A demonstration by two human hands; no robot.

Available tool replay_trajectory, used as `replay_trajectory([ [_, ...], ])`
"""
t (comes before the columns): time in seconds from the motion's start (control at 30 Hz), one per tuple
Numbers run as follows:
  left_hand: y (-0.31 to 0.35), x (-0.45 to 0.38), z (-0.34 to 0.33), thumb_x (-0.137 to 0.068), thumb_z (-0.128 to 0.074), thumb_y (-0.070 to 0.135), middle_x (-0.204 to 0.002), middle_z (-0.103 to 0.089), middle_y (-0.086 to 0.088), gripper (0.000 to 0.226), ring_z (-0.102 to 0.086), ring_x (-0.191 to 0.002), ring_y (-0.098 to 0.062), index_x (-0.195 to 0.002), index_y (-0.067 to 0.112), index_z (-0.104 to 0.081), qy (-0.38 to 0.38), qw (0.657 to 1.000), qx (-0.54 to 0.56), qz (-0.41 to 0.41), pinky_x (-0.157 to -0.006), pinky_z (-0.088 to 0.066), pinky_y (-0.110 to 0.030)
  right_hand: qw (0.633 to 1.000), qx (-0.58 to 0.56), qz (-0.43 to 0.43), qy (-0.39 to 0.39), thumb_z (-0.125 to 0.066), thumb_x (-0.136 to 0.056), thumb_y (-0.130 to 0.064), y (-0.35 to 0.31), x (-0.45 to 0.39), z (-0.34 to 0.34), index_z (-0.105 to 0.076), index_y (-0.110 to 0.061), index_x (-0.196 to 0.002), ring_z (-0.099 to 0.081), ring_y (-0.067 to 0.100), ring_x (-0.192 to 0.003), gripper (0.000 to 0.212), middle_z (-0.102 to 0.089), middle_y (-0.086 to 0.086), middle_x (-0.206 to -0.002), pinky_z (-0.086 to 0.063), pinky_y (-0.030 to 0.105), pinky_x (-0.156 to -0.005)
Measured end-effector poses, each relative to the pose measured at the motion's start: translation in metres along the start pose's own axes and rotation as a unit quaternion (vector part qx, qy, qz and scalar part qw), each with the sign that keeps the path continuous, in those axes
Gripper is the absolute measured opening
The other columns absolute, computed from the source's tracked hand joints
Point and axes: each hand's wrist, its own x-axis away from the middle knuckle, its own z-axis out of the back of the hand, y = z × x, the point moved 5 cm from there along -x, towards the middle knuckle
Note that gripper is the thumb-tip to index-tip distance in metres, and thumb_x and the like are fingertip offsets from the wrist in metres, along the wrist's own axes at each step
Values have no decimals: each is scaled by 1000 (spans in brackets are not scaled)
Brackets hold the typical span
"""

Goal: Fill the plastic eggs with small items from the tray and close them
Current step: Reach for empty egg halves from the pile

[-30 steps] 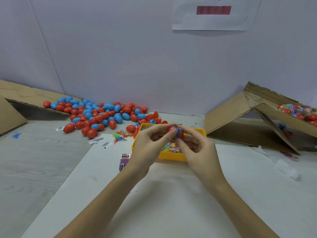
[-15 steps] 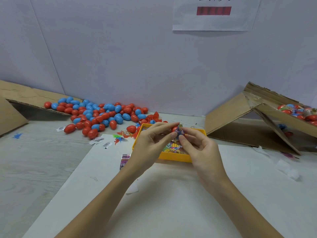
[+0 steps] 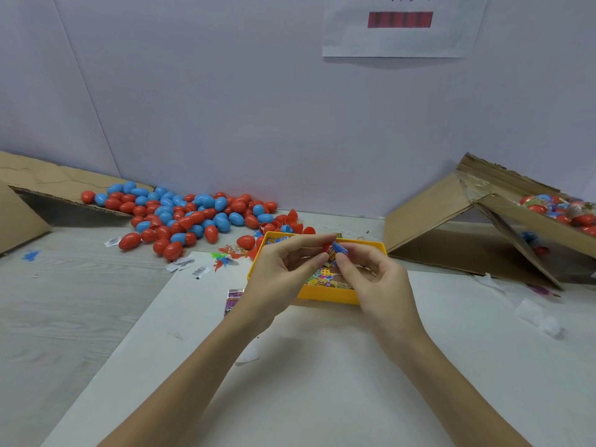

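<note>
We see cardboard flaps (image 3: 429, 221) and a heap of red and blue eggs (image 3: 180, 217) behind our yellow tray (image 3: 325, 295). Above it, left hand (image 3: 283, 272) pinches a red egg half (image 3: 327, 247); right hand (image 3: 371, 279) pinches a small blue item (image 3: 338, 250), now tilted further right.

I count two hands (image 3: 283, 272), one yellow tray (image 3: 322, 293) and two cardboard boxes (image 3: 429, 227), one on each side. The loose eggs (image 3: 180, 217) on the left run to several dozen, red and blue; I can't get an exact number from this view.
</note>
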Motion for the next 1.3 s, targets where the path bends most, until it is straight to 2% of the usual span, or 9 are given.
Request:
replay_trajectory([
  [0.27, -4, -1, -2, -90, -77, 23, -104, -78, 8, 23, -74, -99, -10, -113, 24, -76, 18, 999, 15, 27, -80, -56, -16, 999, 26, 42, -19, -69, -97, -11, -1, -1, 2, -76, -20, -117, -75, 12, -101, 23, -78, -5, -109, -60, 24, -83],
  [0.4, -10, -1, 2, -92, -74, 24, -99, -79, 3, 12, -75, -97, -12, -103, 21, -79, 39, 995, 57, 68, -78, -57, -17, 985, 141, 100, -19, -68, -98, -16, -6, 0, -1, -68, -20, -131, -70, 10, -109, 34, -71, -6, -123, -59, 27, -91],
  [0.5, -13, -1, 4, -96, -71, 23, -104, -78, -8, 19, -75, -103, -22, -107, 10, -78, 26, 988, 107, 107, -87, -60, -25, 967, 207, 149, -7, -72, -94, -21, -10, 4, -4, -70, -20, -126, -69, 10, -105, 31, -71, -6, -115, -57, 21, -87],
  [0.7, -12, -1, 2, -91, -74, 24, -108, -77, -7, 22, -75, -103, -24, -108, 12, -80, 13, 986, 124, 113, -85, -58, -23, 980, 159, 121, -8, -66, -99, -12, -8, 1, 1, -72, -20, -125, -70, 13, -108, 27, -73, -3, -117, -60, 39, -92],
  [0.87, -11, -1, 4, -90, -76, 20, -107, -78, -4, 22, -75, -102, -21, -110, 14, -79, 21, 987, 118, 109, -81, -58, -20, 983, 147, 112, 0, -66, -98, -28, -8, 1, -2, -69, -25, -133, -70, 9, -104, 35, -70, -3, -121, -61, 34, -88],
  [0.97, -11, -2, 5, -86, -81, 27, -104, -78, 0, 18, -74, -102, -15, -102, 21, -82, 23, 989, 93, 116, -78, -57, -18, 956, 258, 141, -3, -76, -88, -37, -10, 6, -4, -63, -24, -140, -68, 8, -97, 55, -64, -6, -114, -57, 17, -83],
  [1.07, -15, -2, 3, -82, -84, 31, -102, -78, 1, 18, -73, -101, -14, -99, 24, -82, -3, 989, 74, 127, -81, -58, -22, 929, 326, 172, 21, -81, -87, -28, -11, 8, -5, -65, -18, -138, -64, 6, -97, 54, -62, -5, -111, -50, 10, -83],
  [1.17, -17, -1, 0, -84, -82, 35, -104, -77, 0, 21, -74, -100, -16, -102, 25, -80, -11, 987, 80, 140, -83, -59, -24, 931, 334, 148, 12, -78, -90, -25, -7, 4, -7, -62, -18, -141, -66, 9, -99, 54, -64, -4, -115, -56, 20, -86],
  [1.3, -15, -4, 14, -92, -71, 37, -97, -78, 3, 22, -76, -91, -15, -107, 21, -76, 97, 985, 58, 132, -70, -59, -21, 974, 223, 42, 10, -76, -92, -18, -9, -21, 6, -64, -17, -131, -72, 6, -96, 40, -72, -4, -115, -60, 23, -86],
])
